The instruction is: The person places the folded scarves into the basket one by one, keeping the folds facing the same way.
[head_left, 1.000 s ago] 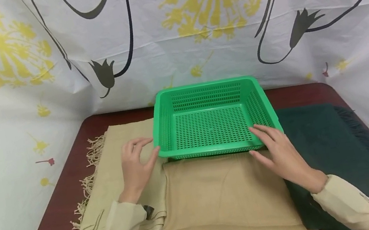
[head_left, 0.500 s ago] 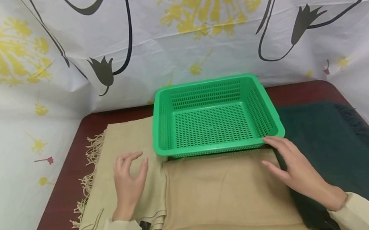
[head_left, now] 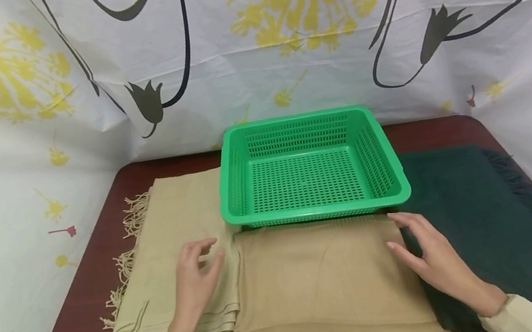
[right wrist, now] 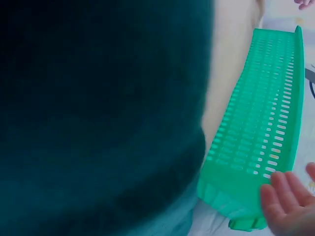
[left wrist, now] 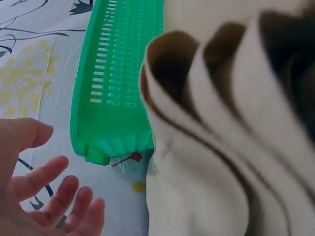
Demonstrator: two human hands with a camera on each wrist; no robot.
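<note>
A green plastic basket (head_left: 316, 212) with slotted walls stands at the back middle, with nothing inside. In front of it lies a folded tan cloth (head_left: 322, 280). My left hand (head_left: 195, 286) hovers over a folded beige fringed shawl (head_left: 185, 203), fingers loosely bent and holding nothing. On the other side, my right hand (head_left: 441, 263) is held near the tan cloth's right edge and a dark green fringed shawl (head_left: 466, 197), thumb apart from the fingers, nothing in its grasp. The left wrist view shows the beige shawl's layered folds (left wrist: 197, 147) close up, beside the basket.
A dark red-brown table (head_left: 87, 296) bears all the cloths. White fabric (head_left: 230, 78) printed with yellow and grey flowers hangs behind and at both sides. Loose tassels (head_left: 126, 265) edge the beige shawl's left side.
Both hands have drawn back from the basket's front corners toward me. The left then shifted slightly right. The basket and cloths stay in the same places.
</note>
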